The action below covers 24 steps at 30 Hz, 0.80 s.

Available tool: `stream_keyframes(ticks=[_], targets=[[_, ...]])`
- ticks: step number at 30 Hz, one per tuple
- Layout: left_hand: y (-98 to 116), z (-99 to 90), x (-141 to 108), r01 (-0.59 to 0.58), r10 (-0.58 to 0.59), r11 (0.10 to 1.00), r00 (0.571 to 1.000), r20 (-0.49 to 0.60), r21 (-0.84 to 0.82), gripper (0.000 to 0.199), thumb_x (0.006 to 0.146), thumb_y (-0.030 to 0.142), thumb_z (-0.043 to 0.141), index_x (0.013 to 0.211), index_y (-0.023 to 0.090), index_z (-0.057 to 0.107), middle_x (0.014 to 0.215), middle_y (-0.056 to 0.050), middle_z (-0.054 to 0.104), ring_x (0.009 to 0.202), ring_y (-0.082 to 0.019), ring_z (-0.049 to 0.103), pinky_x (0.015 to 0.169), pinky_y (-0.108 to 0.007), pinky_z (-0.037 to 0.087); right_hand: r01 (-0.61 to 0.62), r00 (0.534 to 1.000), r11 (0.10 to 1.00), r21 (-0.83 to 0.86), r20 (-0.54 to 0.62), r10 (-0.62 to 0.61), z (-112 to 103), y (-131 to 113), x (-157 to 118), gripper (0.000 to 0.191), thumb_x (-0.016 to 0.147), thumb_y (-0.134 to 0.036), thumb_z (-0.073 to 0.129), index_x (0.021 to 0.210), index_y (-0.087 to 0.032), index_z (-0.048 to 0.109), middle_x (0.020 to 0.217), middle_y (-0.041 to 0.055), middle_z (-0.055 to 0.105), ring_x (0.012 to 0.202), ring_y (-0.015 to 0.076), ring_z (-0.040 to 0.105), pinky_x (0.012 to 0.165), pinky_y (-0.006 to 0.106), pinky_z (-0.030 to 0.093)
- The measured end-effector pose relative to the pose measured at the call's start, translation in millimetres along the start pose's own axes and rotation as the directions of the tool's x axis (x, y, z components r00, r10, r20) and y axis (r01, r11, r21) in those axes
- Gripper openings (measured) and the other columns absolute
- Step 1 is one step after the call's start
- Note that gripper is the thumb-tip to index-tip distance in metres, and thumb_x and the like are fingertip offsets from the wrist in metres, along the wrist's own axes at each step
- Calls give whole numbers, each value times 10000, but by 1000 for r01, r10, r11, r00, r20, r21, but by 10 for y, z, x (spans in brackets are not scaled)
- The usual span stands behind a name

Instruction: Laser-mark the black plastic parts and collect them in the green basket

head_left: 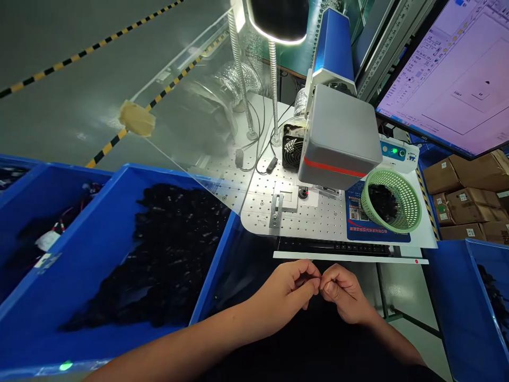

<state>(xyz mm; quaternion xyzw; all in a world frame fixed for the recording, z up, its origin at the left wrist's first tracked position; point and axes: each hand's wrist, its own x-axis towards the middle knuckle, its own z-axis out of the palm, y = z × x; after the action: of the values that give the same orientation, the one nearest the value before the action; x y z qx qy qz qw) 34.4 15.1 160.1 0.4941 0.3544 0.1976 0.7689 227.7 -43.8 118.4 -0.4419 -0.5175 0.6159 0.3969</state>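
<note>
My left hand (pixel 292 288) and my right hand (pixel 345 292) meet just in front of the worktable's near edge. Both are closed in a pinch, fingertips touching or almost touching. Whatever lies between them is hidden or too small to name. Beyond them is the perforated metal table (pixel 254 216), above which hangs the grey head of a machine (pixel 344 135). Under that head, a small round black part (pixel 303 192) with a red light spot sits beside a metal bracket (pixel 275 210). A green plastic basket (pixel 411 204) with black pieces (pixel 382 203) stands right of the machine.
A large blue bin (pixel 214 276) heaped with small black pieces (pixel 170 254) stands at left. A clear panel (pixel 191 132) rises over the table's left side. A keyboard (pixel 334 247) lies under the table edge. At right are a monitor (pixel 457 74), cardboard boxes (pixel 461 207) and another blue bin (pixel 449 297).
</note>
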Motion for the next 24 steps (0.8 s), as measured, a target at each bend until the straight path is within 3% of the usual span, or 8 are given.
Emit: stream_keyframes(ticks=[5,10,14,24], targets=[[1,-12,-3,-17,18,993,1000,-8,114,126,881,243,508,800,175,577,594,36,514,543,-107,469,495,-229,341,7,1000,999,-52,26,-6,-38,-19,10,198,967,-364,545,890,-209,642,709,-20,515,568,97,394,549,247,321],[15,-12,-19,-197,220,927,975,-37,319,134,867,198,513,748,178,572,625,29,506,553,-100,410,507,-238,328,4,999,996,-90,46,0,-69,-28,8,196,962,-360,551,872,-214,646,701,-16,525,572,105,414,552,249,331],[-13,3,-15,-275,312,880,949,-37,387,127,850,146,490,744,182,550,631,33,491,553,-97,403,503,-233,321,-1,999,995,-95,36,5,-75,-6,-1,193,956,-358,561,866,-215,654,701,-11,532,579,110,424,556,251,341],[-184,51,46,-485,575,729,817,-48,484,158,811,47,487,747,190,498,686,17,510,594,-98,444,531,-221,370,-57,997,997,-55,-49,54,-37,65,-58,232,950,-402,565,852,-205,636,690,-13,488,579,112,394,534,251,313]])
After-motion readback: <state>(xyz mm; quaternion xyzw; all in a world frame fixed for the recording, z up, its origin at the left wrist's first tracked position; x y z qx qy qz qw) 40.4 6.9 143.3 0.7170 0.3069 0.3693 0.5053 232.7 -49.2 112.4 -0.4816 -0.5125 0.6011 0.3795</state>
